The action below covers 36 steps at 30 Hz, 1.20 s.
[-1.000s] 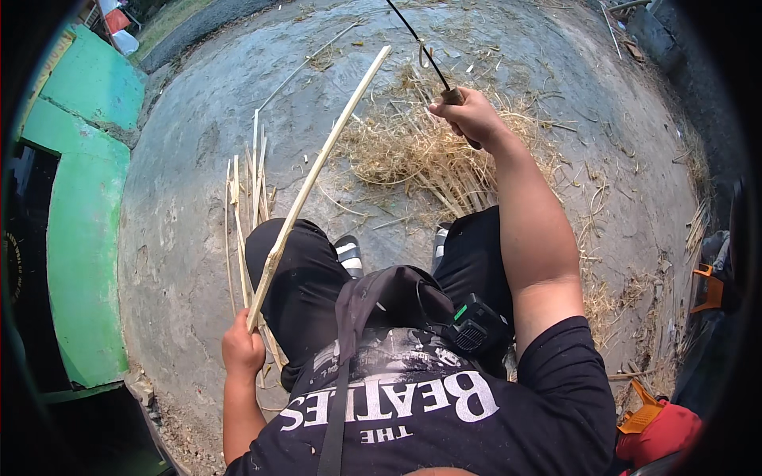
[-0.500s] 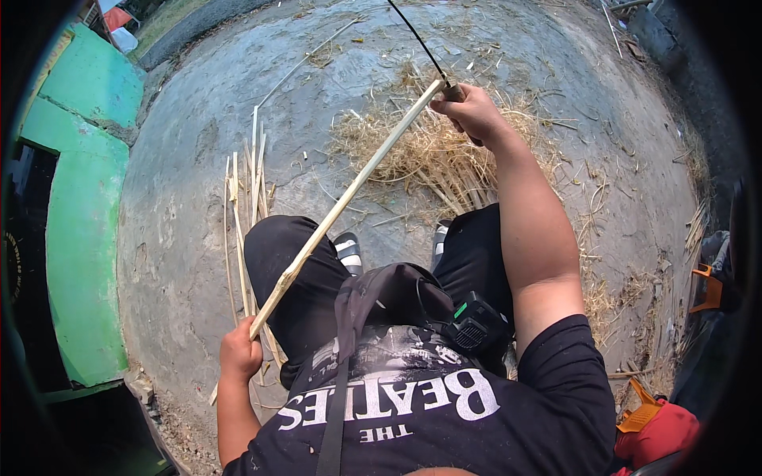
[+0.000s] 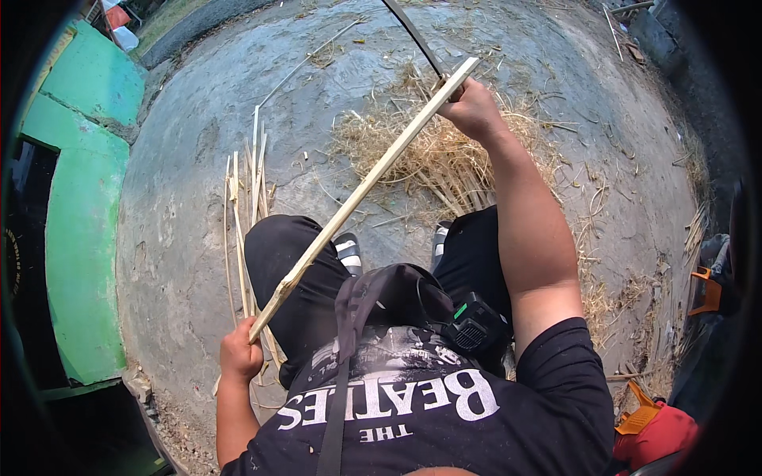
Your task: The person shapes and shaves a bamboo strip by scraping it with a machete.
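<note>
A long pale strip of split bamboo [image 3: 371,178] slants across my lap from lower left to upper right. My left hand [image 3: 240,351] is closed round its lower end, beside my left knee. My right hand [image 3: 475,115] grips a long knife [image 3: 416,37], whose dark, slightly curved blade points away and to the left. The handle is mostly hidden by my fingers. The strip's far end crosses just in front of the right hand, over the base of the blade; whether it touches the blade I cannot tell.
Several bamboo strips [image 3: 236,208] lie on the concrete by my left knee. A heap of curled shavings [image 3: 429,159] spreads ahead of my feet. A green wall [image 3: 83,238] stands at left. An orange-handled tool [image 3: 705,290] and a red item [image 3: 663,436] are at right.
The strip's far end has shifted up and right, past my right hand. The knife has turned, showing more of the blade's flat side. My left hand has barely moved.
</note>
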Available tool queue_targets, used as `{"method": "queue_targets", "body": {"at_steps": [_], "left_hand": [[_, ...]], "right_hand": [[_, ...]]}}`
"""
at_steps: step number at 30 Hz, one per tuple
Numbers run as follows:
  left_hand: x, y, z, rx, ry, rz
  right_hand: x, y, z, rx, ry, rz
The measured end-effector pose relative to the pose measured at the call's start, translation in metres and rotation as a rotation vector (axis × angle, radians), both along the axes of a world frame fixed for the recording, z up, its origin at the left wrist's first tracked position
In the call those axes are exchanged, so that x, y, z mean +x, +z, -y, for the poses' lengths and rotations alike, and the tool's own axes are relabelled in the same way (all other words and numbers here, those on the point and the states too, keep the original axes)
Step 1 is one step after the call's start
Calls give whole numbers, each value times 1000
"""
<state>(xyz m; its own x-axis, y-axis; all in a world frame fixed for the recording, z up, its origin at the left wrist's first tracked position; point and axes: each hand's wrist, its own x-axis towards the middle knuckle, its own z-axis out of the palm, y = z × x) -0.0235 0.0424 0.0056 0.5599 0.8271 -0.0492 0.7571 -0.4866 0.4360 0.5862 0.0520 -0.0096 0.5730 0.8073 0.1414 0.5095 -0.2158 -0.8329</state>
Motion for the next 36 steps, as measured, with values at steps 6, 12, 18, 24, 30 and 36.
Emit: {"method": "queue_targets", "body": {"at_steps": [6, 12, 18, 24, 30, 36], "left_hand": [[-7, -2, 5, 12, 43, -64], [-44, -13, -1, 26, 160, -189], [-46, -16, -4, 32, 152, -95], [-11, -7, -1, 24, 127, -143], [25, 9, 17, -55, 196, -134], [19, -30, 28, 159, 142, -197]], "right_hand": [[-29, 32, 4, 79, 102, -326], [-20, 35, 11, 114, 64, -251], [-17, 32, 12, 96, 45, -235], [-30, 35, 11, -50, 134, -69], [-90, 50, 4, -265, 410, 479], [-131, 32, -6, -422, 619, 579]]}}
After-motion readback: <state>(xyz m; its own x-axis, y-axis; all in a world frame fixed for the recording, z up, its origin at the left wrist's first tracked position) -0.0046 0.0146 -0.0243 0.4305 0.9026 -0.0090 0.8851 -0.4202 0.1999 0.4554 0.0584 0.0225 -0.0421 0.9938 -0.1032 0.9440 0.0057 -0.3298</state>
